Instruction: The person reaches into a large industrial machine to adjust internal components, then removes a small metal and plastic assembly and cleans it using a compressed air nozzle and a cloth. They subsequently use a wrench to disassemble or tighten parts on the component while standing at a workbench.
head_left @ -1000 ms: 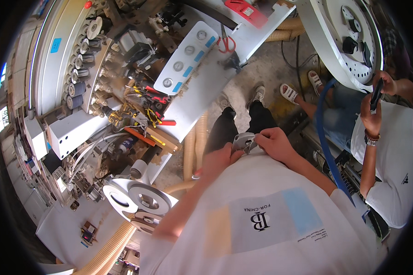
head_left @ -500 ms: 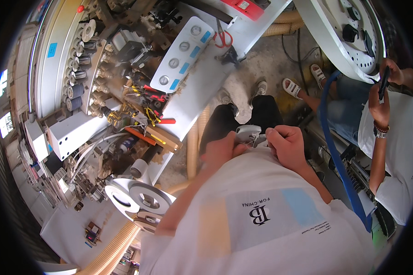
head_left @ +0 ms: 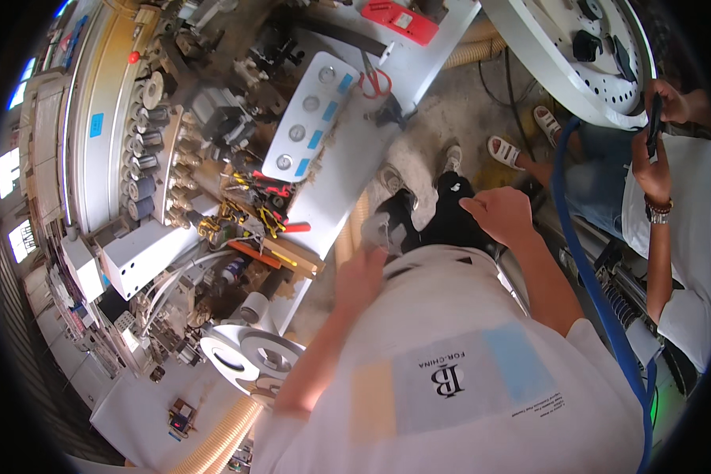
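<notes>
My left hand is smeared by motion in front of my waist, to the left. Its fingers close on a small pale grey object, too blurred to name, above my dark trouser leg. My right hand is raised over my other leg, clear of the left one. Its fingers are curled in and the thumb points left. Whether anything is pinched in it is hidden.
A white machine bench on my left carries a gauge panel, red-handled scissors and several hand tools. A blue hose hangs on my right. Beyond it another person holds a dark phone-like thing.
My hands have parted. The left has moved left and down with the grey object; the right has risen slightly. My view has shifted a little.
</notes>
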Demonstrator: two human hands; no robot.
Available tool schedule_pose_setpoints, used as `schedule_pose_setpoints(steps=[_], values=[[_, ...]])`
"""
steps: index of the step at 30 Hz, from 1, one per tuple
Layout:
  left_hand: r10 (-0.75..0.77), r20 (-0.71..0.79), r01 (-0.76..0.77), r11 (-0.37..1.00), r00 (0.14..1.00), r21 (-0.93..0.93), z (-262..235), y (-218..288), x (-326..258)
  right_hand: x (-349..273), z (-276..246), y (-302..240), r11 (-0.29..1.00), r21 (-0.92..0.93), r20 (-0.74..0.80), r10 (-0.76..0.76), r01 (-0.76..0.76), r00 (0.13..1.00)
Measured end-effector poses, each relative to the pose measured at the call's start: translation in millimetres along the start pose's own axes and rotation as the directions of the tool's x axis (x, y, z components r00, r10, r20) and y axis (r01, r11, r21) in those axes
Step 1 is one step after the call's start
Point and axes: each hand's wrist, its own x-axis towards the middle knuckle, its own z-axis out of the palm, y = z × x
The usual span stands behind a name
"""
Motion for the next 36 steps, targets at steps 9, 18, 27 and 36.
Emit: schedule_pose_setpoints(steps=[9,18,27,36], values=[[0.05,0.055,-0.048,0.999,0.997,-0.025,-9,54,-3,-4,2,-90,0.801,0.501,-0.249,-0.229,0.327,0.941],[0.062,0.109,-0.041,0.983,0.992,-0.179,-10,49,-6,-9,-13,-87,0.75,0.605,-0.015,-0.326,0.268,0.945],[0.007,0.568,0.338,0.797,0.823,-0.5,-50,59,-1,7,-38,-75,0.683,0.294,-0.152,-0.657,0.668,0.739],[-0.052,0.29,0.293,0.29,0.956,-0.911,-77,-36,-20,86,-15,82,0.967,0.007,-0.097,-0.252,0.254,0.963]])
